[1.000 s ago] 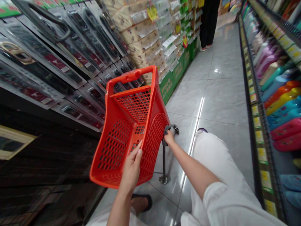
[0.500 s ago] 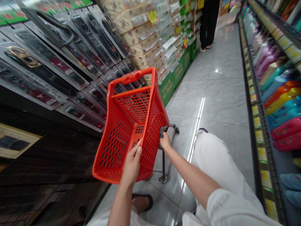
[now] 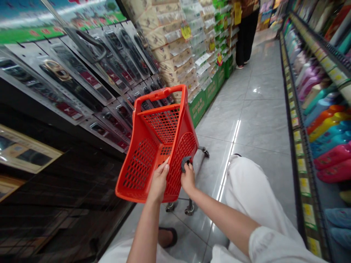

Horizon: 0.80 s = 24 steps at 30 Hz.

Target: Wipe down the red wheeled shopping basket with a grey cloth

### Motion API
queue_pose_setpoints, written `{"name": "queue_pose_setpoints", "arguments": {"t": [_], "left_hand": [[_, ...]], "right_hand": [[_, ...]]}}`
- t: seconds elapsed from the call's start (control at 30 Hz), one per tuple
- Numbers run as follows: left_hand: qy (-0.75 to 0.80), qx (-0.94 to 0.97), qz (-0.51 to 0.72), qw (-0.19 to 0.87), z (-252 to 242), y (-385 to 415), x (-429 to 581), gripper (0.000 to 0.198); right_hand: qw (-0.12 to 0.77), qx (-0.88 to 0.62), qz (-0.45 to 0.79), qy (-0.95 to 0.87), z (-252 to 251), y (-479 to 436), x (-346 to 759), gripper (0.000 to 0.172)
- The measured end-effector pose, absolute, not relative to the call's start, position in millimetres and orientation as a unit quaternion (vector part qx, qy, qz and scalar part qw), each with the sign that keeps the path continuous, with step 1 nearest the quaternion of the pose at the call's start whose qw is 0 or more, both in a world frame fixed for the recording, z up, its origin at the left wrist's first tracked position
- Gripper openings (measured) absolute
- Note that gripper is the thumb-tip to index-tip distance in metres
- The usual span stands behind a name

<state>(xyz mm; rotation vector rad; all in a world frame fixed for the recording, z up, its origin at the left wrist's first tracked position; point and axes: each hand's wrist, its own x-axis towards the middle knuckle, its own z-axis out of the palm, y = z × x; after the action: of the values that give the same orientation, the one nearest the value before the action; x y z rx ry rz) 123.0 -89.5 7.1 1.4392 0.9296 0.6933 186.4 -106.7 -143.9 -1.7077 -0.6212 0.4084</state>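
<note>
Head view: the red basket (image 3: 142, 160), a wheeled shopping basket with nothing in it, stands at the middle of the aisle, at 12 o'clock from both hands, and leans toward 9 o'clock. The left hand (image 3: 159, 180) is closed over its near rim, fingers hooked inside and thumb outside. The right hand (image 3: 188, 179) is wrapped around the dark handle (image 3: 185, 161), which sits against the basket's right wall.

The lean is the main risk. The hanging packs (image 3: 82, 80) at 9 o'clock are just beside the basket's left wall, so a little more tilt could scrape them or knock one off its peg. The casters (image 3: 189, 210) sit on a glossy tiled floor (image 3: 260, 109) at 6 o'clock from the basket, near the person's own foot (image 3: 166, 235) and white trouser leg (image 3: 255, 190). A quick pull could roll them onto the toes. The left hand's hold on the rim looks shallow and may slip if the basket swings. Another person (image 3: 246, 36) stands at 1 o'clock, well apart, and the slipper shelves (image 3: 329, 128) at 3 o'clock are well clear of the basket.
</note>
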Motion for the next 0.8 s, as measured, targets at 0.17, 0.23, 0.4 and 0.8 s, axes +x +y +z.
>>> {"name": "queue_pose_setpoints", "arguments": {"t": [0.17,0.23,0.4,0.8], "left_hand": [[0.375,0.645,0.316,0.585,1,-84,129,0.059],[0.373,0.641,0.312,0.593,-1,-83,132,0.060],[0.388,0.644,0.298,0.588,2,-79,129,0.065],[0.384,0.576,0.215,0.689,12,-82,93,0.067]], "right_hand": [[0.629,-0.683,0.140,-0.345,-106,-112,184,0.075],[0.621,-0.683,0.143,-0.356,-116,-119,181,0.072],[0.592,-0.716,0.236,-0.284,-162,-131,171,0.063],[0.577,-0.702,0.127,-0.399,-130,-146,157,0.058]]}}
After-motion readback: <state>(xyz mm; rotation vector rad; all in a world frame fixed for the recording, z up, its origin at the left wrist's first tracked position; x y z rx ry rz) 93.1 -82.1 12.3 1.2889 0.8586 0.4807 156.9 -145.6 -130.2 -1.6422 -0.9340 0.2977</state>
